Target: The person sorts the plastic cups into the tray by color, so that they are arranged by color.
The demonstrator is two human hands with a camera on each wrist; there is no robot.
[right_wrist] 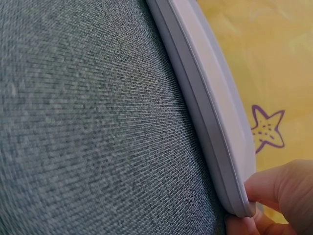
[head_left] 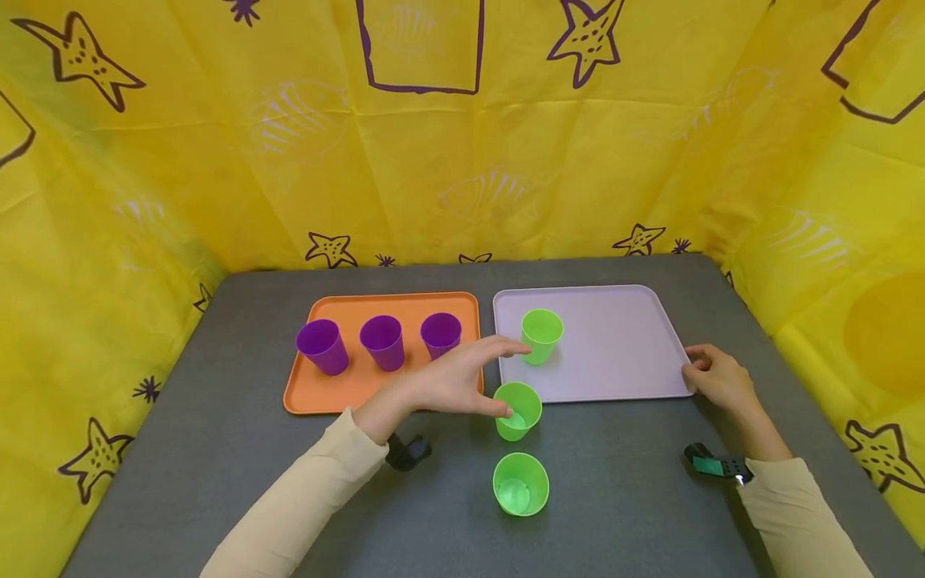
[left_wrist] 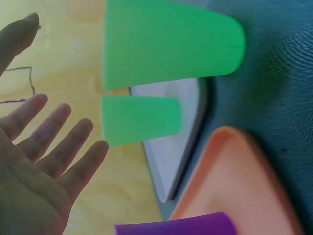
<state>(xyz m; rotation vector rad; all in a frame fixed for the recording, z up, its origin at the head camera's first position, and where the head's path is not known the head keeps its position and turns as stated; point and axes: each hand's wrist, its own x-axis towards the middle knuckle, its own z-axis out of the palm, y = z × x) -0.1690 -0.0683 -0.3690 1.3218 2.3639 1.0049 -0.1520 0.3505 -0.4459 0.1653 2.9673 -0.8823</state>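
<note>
My left hand [head_left: 451, 377], fingers spread and thumb apart, hovers over the inner edges of the two trays, holding nothing. Its thumb tip overlaps the rim of a green plastic cup [head_left: 515, 431] on the table, and its fingertips overlap another green cup [head_left: 545, 327] on the lilac tray [head_left: 614, 345]. In the left wrist view the palm [left_wrist: 34, 200] is bare beside both green cups. A third green cup [head_left: 520, 486] stands upright nearer to me. My right hand [head_left: 723, 381] pinches the lilac tray's near right corner, thumb over the rim [right_wrist: 234, 181] and fingers below.
An orange tray [head_left: 347, 393] on the left bears a row of three purple cups [head_left: 383, 345], the rightmost partly behind my left hand. The grey cloth-covered table [head_left: 614, 490] is bounded by yellow patterned curtains [head_left: 412, 177] at the back and sides.
</note>
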